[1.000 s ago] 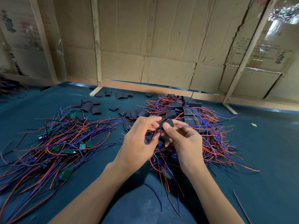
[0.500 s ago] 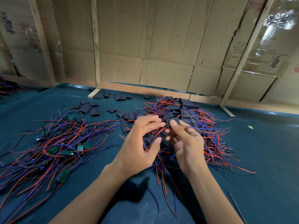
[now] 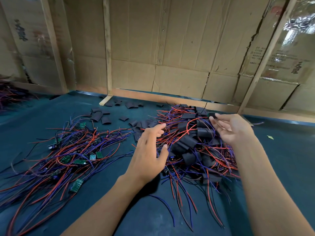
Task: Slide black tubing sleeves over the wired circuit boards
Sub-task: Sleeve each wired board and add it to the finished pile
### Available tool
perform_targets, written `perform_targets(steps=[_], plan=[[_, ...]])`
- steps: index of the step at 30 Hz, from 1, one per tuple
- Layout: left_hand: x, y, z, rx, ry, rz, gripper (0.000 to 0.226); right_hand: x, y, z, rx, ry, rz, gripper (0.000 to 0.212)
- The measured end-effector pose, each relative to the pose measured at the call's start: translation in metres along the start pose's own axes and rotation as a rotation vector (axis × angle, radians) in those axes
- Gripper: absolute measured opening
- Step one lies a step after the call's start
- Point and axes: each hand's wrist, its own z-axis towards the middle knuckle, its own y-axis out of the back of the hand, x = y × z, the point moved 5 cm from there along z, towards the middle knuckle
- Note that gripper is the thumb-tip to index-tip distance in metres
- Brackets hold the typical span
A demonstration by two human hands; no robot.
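- Dark teal mat (image 3: 153, 218): covers the work surface; both forearms reach across it from the near edge.
- Left hand (image 3: 150, 154): fingers loosely spread, holding nothing, hovering at the left edge of the sleeved pile.
- Bare boards pile (image 3: 68, 155): green circuit boards with red and blue wires, left of the left hand.
- Sleeved pile (image 3: 192, 147): wired boards in black tubing, tangled between and under the two hands.
- Right hand (image 3: 233, 128): well apart from the left, raised over the pile's far right side, fingertips pinching one sleeved board (image 3: 212, 115) with red wire trailing down.
- Loose black sleeves (image 3: 102, 116): scattered on the mat behind both piles.
- Cardboard wall (image 3: 170, 48): wooden battens, closing the far side.
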Motion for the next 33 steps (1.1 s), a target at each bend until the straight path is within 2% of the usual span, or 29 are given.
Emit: perform_targets(steps=[3, 5, 8, 9, 10, 12, 14, 16, 20, 23, 28, 31, 33], plan=[[0.002, 0.002, 0.002, 0.016, 0.046, 0.120, 0.053, 0.002, 0.013, -0.002, -0.096, 0.075, -0.165, 0.012], [0.004, 0.006, 0.007, 0.034, 0.090, 0.316, 0.044, 0.003, 0.019, -0.007, -0.119, 0.104, -0.365, 0.005], [0.016, 0.024, 0.011, 0.130, 0.308, 0.742, 0.042, 0.005, 0.022, -0.016, -0.153, 0.194, -0.747, 0.027], [0.023, 0.032, 0.011, 0.209, 0.422, 0.867, 0.045, 0.005, 0.021, -0.023, -0.193, 0.298, -0.836, 0.033], [0.030, 0.040, 0.010, 0.296, 0.538, 0.957, 0.047, 0.004, 0.021, -0.032, -0.252, 0.480, -0.883, 0.040], [0.040, 0.053, 0.003, 0.473, 0.713, 1.041, 0.051, -0.011, 0.016, -0.064, -0.278, 0.966, -0.838, 0.053], [0.043, 0.063, 0.001, 0.581, 0.714, 1.114, 0.053, -0.046, 0.001, -0.101, -0.036, 1.328, -0.864, 0.053], [0.042, 0.078, 0.002, 0.632, 0.688, 1.195, 0.049, -0.080, -0.012, -0.115, 0.246, 1.472, -0.951, 0.049], [0.046, 0.096, 0.000, 0.709, 0.690, 1.092, 0.030, -0.116, -0.036, -0.124, 0.456, 1.531, -1.030, 0.045], [0.042, 0.101, 0.001, 0.605, 0.618, 1.054, 0.012, -0.132, -0.037, -0.122, 0.549, 1.494, -1.073, 0.045], [0.026, 0.107, 0.031, 0.457, 0.461, 0.992, 0.008, -0.139, -0.034, -0.114, 0.573, 1.366, -1.086, 0.044], [0.003, 0.100, 0.062, 0.314, 0.276, 0.787, 0.007, -0.137, -0.031, -0.110, 0.548, 1.269, -1.054, 0.043], [-0.017, 0.096, 0.078, 0.182, 0.151, 0.473, 0.006, -0.133, -0.028, -0.109, 0.534, 1.182, -0.968, 0.031]])
